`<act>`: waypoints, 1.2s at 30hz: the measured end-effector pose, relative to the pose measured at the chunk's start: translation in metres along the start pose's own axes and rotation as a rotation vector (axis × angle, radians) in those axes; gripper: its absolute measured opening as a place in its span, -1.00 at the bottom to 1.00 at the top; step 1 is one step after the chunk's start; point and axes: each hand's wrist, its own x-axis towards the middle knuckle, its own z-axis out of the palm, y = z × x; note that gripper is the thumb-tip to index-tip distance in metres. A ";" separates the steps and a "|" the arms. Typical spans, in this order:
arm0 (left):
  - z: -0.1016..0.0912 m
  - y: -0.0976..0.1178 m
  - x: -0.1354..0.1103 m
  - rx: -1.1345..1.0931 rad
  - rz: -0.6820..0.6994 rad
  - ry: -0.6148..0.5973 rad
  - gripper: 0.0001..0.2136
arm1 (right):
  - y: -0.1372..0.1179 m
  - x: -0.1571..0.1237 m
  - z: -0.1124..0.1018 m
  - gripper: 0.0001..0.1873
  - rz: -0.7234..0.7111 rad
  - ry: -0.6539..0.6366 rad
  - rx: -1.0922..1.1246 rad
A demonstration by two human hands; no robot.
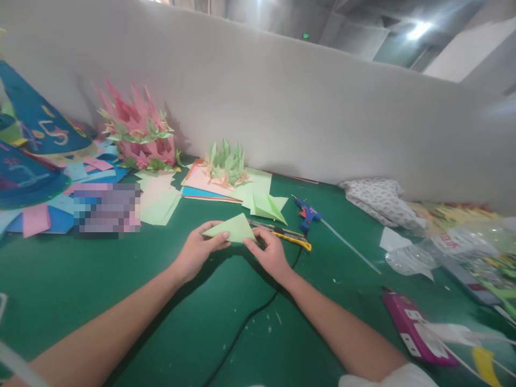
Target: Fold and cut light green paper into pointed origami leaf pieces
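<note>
A light green piece of folded paper (236, 228), roughly triangular, is held just above the table between both hands. My left hand (201, 244) pinches its left side, thumb on top. At its right corner my right hand (271, 252) grips it between thumb and fingers. Right behind the hands lies a yellow and black utility knife (296, 238), partly covered by the right hand. A blue hot glue gun (307, 215) with a long glue stick (350, 246) rests farther right. Behind the paper sits another folded green paper piece (266, 207).
Paper crowns in green (226, 166) and pink (141, 137) stand along the back. Blue cone hats (52, 121) and paper scraps fill the left. A black cord (245, 322) crosses the green table (169, 333). A magenta power strip (417, 328) and plastic bottle (463, 242) lie right.
</note>
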 end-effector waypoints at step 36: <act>0.002 0.006 -0.008 -0.128 -0.307 -0.472 -0.45 | -0.009 0.001 -0.006 -0.69 -0.200 -0.052 -0.040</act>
